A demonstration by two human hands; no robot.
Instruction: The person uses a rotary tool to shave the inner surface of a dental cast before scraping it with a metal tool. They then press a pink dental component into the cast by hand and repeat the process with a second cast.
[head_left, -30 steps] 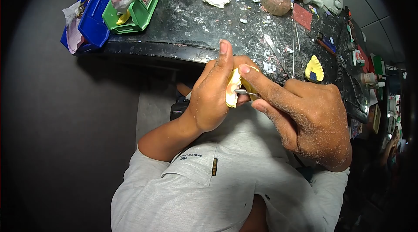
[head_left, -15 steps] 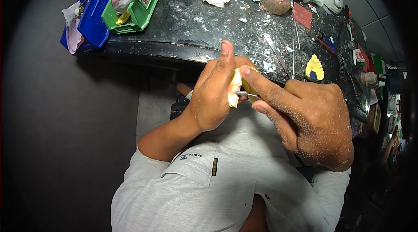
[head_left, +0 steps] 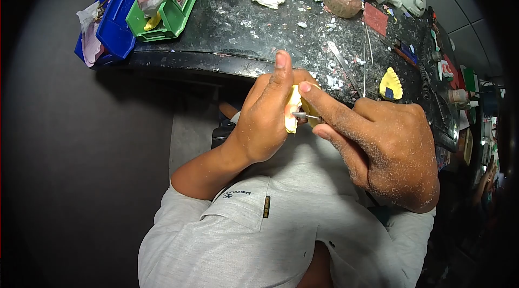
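My left hand (head_left: 264, 120) is closed around a yellow dental cast (head_left: 292, 110), its thumb pointing up beside the piece. Pinched in my right hand (head_left: 388, 144) is a rotary handpiece with a grey metal bur (head_left: 300, 115). The bur's tip meets the inner side of the cast, and the handpiece body is hidden by my fingers. My right index fingertip rests at the cast's upper edge. Pale dust coats the back of my right hand. Another yellow dental cast (head_left: 392, 80), with a row of teeth, lies on the bench past my right hand.
The dark workbench (head_left: 227, 34) is strewn with white scraps. At its left stand a green bin (head_left: 186, 4) and a blue bin (head_left: 116, 28) with papers. A metal knife (head_left: 341, 63), a red sheet (head_left: 374, 19) and a stained round pot (head_left: 341, 1) lie farther right.
My left hand and the cast have shifted very slightly to the right. The bur stays against the cast, and my right hand looks almost unmoved.
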